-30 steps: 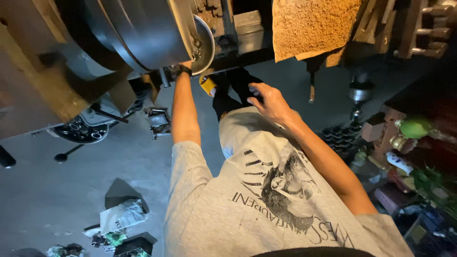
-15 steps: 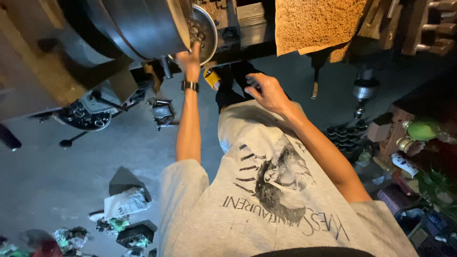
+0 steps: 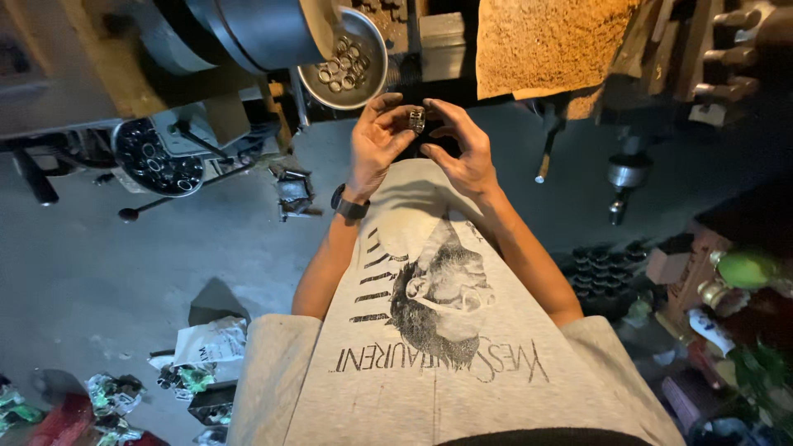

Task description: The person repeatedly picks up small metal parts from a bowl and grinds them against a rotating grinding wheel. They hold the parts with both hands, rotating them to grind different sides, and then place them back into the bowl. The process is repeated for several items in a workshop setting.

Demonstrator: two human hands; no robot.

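Between your hands, just below the metal bowl (image 3: 345,62), you pinch a small metal ring (image 3: 417,120): left hand (image 3: 376,140) and right hand (image 3: 458,144) fingers close on its rim. Probably rigid, light, slick; hold it by the edges.

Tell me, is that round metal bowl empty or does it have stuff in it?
Not empty. The round metal bowl holds a heap of small metal rings, covering part of its bottom.

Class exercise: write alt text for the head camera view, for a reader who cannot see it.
Two hands, left and right, hold a small metal ring between their fingertips. Just above is a round metal bowl of similar rings, with grey floor below.
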